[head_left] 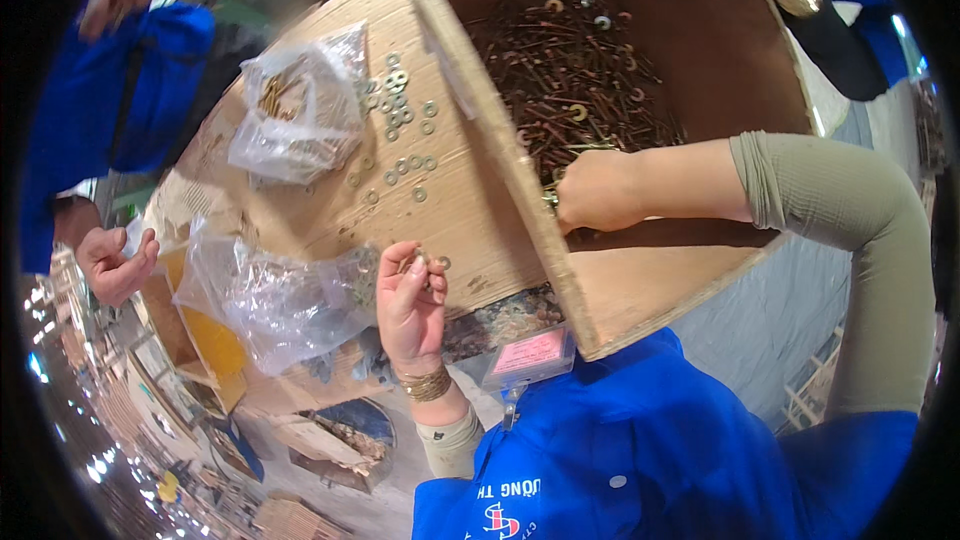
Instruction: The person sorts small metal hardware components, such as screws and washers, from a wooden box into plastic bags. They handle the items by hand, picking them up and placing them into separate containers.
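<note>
**Hands at the screw box and the washers**

Tight quarters: cardboard box (700,280) wall rising between both hands, plastic bags crowding the left side, open cardboard sheet (300,200) beyond the left hand. Left hand (410,305) raised, fingertips pressed together, pinching a small screw with washer (425,262). Loose washers (400,110) scattered farther out past it, a clear bag (280,300) just to its left, another bag of brass parts (295,115) beyond. Right hand (595,190) reaching over the box edge, curled downward into the heap of screws (575,80); grip not discernible. Other people's hands at the far corners.
</note>
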`<state>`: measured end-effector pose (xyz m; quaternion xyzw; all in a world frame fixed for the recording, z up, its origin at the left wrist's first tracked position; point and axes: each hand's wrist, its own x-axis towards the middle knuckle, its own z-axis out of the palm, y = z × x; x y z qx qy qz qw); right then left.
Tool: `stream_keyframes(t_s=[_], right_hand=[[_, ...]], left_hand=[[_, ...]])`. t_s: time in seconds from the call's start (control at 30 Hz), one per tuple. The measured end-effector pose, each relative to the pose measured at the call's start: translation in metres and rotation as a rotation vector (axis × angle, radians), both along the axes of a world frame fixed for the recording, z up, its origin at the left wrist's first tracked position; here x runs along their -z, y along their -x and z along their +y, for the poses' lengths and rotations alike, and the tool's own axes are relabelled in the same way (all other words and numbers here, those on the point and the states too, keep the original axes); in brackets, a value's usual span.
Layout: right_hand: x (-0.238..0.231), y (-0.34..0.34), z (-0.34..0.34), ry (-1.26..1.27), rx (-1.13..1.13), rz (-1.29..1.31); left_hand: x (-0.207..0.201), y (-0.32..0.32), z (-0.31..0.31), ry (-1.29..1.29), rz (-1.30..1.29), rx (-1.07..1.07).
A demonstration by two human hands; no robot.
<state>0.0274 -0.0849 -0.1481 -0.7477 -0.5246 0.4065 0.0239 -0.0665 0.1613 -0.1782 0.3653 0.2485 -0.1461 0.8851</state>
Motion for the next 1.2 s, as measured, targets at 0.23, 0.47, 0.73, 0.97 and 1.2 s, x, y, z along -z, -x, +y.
stream_keyframes(t_s=[0.23, 0.47, 0.73, 0.97, 1.2], right_hand=[[0.0, 0.0, -0.014, -0.145, 0.452, 0.12], [-0.111, 0.003, -0.043, -0.137, 1.207, 0.552], [-0.191, 0.053, -0.056, -0.563, 0.899, 0.081], [-0.196, 0.057, -0.071, -0.298, 0.649, -0.331], [-0.199, 0.032, -0.046, 0.13, 0.441, -0.253]], left_hand=[[-0.021, 0.007, 0.003, -0.046, -0.019, 0.016], [-0.094, -0.011, -0.021, -0.057, -0.251, 0.193], [-0.152, -0.031, -0.093, -0.357, -0.558, 0.551], [-0.163, -0.023, -0.139, -0.608, -0.608, 0.691], [-0.146, -0.031, -0.157, -0.474, -0.57, 0.77]])
